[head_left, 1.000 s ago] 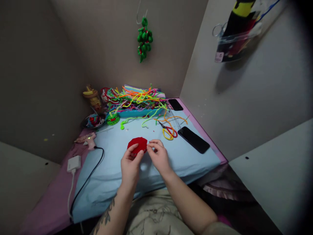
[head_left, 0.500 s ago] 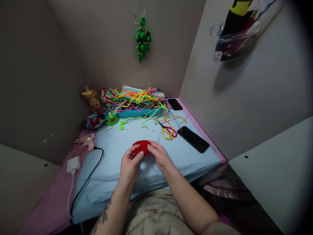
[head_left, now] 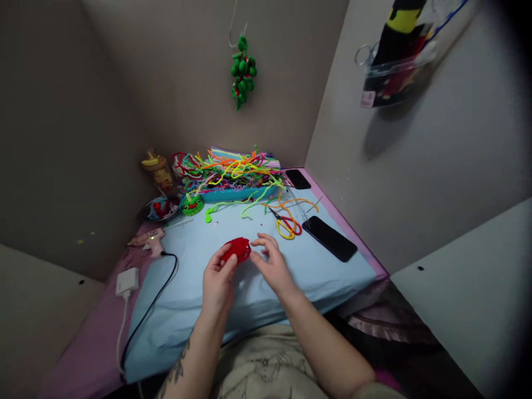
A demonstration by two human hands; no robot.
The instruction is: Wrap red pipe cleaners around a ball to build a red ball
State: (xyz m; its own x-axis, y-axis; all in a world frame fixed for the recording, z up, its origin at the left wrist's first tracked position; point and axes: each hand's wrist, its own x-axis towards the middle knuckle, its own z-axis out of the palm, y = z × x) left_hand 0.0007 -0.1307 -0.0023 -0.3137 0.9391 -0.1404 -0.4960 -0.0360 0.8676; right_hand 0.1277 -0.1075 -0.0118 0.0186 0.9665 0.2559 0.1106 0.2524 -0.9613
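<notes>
My left hand (head_left: 219, 272) pinches a flat, rounded red piece (head_left: 239, 250) that looks made of fuzzy pipe cleaner, thumb on top and fingers beneath. Small gaps show along its right edge. Just right of that edge is my right hand (head_left: 271, 259), thumb and fingers apart, with nothing seen between them. Both hands are above the light blue cloth (head_left: 199, 310). Beyond them lie scissors (head_left: 286, 227) with one yellow and one red handle, and an orange pipe cleaner (head_left: 307, 201).
A teal tray (head_left: 233, 194) heaped with coloured pipe cleaners stands at the back. Leftward are a green figure (head_left: 192, 204), a bowl (head_left: 145, 211), a pink glue gun (head_left: 154, 241) with a black cable and a white adapter (head_left: 127, 281). A black phone (head_left: 330, 238) lies right.
My right hand has let go of the red piece and its fingers have spread. The left hand, still holding the piece, has shifted slightly left. The view has tilted a little.
</notes>
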